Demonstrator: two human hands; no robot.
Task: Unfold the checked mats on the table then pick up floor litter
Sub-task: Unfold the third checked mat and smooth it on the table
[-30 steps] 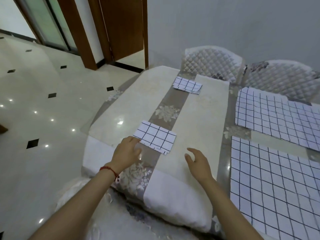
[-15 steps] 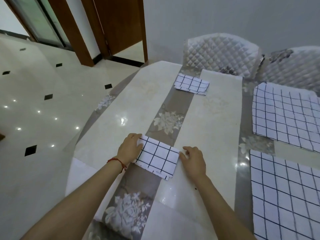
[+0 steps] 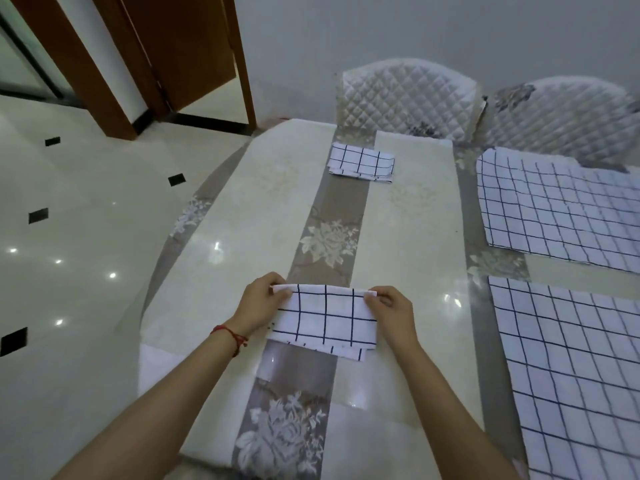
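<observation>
Half a second earlier both hands only flanked the folded mat [image 3: 323,318]; now the left hand [image 3: 261,303] and right hand [image 3: 389,311] each pinched a far corner of its top layer, lifted off the worktop [image 3: 242,216]. Unfolding had likely begun. A second folded mat [image 3: 362,163] waited well beyond the hands, two spread mats [image 3: 568,209] to their right.

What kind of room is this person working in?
Most likely a home dining room. A long table under a floral cloth has checked mats laid out like place settings, two quilted chairs stand at its far end, and a glossy tiled floor leads to a wooden door.
</observation>
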